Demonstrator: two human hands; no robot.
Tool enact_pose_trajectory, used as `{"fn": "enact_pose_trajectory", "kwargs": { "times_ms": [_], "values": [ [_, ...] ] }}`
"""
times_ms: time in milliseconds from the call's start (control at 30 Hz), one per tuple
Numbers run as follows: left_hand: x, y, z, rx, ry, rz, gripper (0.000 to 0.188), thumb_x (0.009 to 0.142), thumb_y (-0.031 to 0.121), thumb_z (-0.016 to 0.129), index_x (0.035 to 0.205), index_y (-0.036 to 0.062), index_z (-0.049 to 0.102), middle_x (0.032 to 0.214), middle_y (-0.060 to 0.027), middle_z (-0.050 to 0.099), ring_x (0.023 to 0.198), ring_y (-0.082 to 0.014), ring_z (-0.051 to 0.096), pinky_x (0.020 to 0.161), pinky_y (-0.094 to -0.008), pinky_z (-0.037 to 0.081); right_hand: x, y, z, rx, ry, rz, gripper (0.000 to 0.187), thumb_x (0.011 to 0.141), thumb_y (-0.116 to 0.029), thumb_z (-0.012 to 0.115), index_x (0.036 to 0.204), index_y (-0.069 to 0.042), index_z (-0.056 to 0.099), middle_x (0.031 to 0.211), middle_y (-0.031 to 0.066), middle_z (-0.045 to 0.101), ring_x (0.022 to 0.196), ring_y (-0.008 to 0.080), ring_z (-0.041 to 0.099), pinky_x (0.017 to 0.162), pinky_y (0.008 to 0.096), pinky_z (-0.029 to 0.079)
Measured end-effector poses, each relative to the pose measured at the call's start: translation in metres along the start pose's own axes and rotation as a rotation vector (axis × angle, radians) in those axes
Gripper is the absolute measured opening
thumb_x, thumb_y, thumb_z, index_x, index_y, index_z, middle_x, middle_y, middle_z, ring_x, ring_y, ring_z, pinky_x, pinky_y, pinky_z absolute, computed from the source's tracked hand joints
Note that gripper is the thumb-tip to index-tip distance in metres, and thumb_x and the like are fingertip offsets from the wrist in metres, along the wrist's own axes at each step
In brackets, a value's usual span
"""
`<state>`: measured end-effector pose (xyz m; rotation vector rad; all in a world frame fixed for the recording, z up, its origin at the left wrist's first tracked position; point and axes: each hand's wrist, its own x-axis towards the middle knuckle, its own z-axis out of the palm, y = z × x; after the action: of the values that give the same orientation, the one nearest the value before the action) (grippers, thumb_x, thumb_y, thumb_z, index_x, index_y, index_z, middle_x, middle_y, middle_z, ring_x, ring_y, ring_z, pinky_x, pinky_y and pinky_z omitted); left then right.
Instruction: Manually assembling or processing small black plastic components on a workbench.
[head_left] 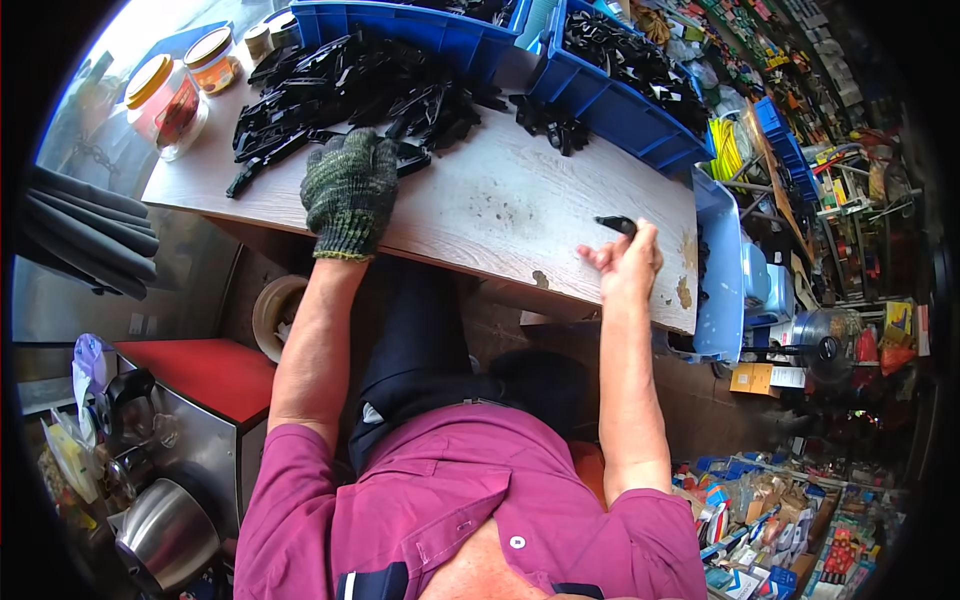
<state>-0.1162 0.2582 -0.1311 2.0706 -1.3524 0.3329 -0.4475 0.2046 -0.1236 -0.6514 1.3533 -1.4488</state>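
My left hand (pixel 350 190), in a dark green knitted glove, rests at the near edge of a heap of black plastic parts (pixel 350 85) on the table. Its fingers are curled under, and whatever they hold is hidden. Beside the glove lies a black piece (pixel 412 157). Over the right part of the table, my bare right hand (pixel 628 262) pinches a small black plastic part (pixel 616 224) between thumb and forefinger, the piece pointing left. A smaller cluster of black parts (pixel 553 125) lies farther back on the tabletop (pixel 480 225).
Two blue crates (pixel 625 110) of black parts stand along the back. Lidded tubs (pixel 165 105) occupy the far left corner. A light blue bin (pixel 720 265) adjoins the table's right end. A red-topped cabinet (pixel 205 375) stands at left, crowded shelves (pixel 850 200) at right.
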Motion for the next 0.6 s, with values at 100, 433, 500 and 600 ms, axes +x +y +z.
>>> {"fn": "enact_pose_trajectory", "kwargs": {
  "times_ms": [100, 433, 500, 600],
  "values": [
    [-0.003, -0.01, 0.005, 0.011, -0.095, 0.036, 0.023, 0.094, 0.035, 0.063, 0.099, 0.0137, 0.071, 0.1, -0.0124, 0.07, 0.094, -0.0369, 0.065, 0.081, -0.0509, 0.052, 0.035, -0.032, -0.01, 0.062, 0.273, -0.05, 0.03, 0.096, -0.035, 0.056, 0.098, -0.007, 0.047, 0.057, 0.0037, 0.033, 0.041, 0.0199, 0.041, 0.055, 0.0572, 0.06],
    [-0.024, 0.024, -0.002, -0.101, -0.24, 0.41, 0.016, 0.087, 0.026, 0.069, 0.096, 0.0134, 0.067, 0.1, -0.0113, 0.064, 0.096, -0.0373, 0.06, 0.074, -0.0524, 0.048, 0.067, -0.023, -0.022, -0.084, 0.257, -0.167, 0.032, 0.089, -0.033, 0.076, 0.1, -0.006, 0.061, 0.054, 0.0042, 0.04, 0.043, 0.0205, 0.049, 0.057, 0.0559, 0.062],
    [-0.022, 0.032, 0.006, -0.128, -0.238, 0.421, 0.016, 0.087, 0.025, 0.069, 0.096, 0.0133, 0.068, 0.1, -0.011, 0.064, 0.096, -0.0373, 0.06, 0.074, -0.0522, 0.049, 0.062, -0.019, 0.002, -0.244, 0.039, -0.063, 0.029, 0.087, -0.025, 0.078, 0.105, -0.007, 0.064, 0.055, 0.0019, 0.044, 0.043, 0.0159, 0.051, 0.053, 0.0452, 0.062],
    [-0.017, 0.045, 0.017, -0.153, -0.268, 0.436, 0.015, 0.086, 0.024, 0.07, 0.097, 0.0135, 0.068, 0.101, -0.0106, 0.064, 0.096, -0.0369, 0.061, 0.075, -0.0515, 0.049, 0.054, -0.014, 0.043, -0.449, -0.038, -0.002, 0.03, 0.087, -0.024, 0.079, 0.107, -0.007, 0.065, 0.057, -0.0011, 0.048, 0.042, 0.0119, 0.051, 0.048, 0.0361, 0.06]
  ]
}}
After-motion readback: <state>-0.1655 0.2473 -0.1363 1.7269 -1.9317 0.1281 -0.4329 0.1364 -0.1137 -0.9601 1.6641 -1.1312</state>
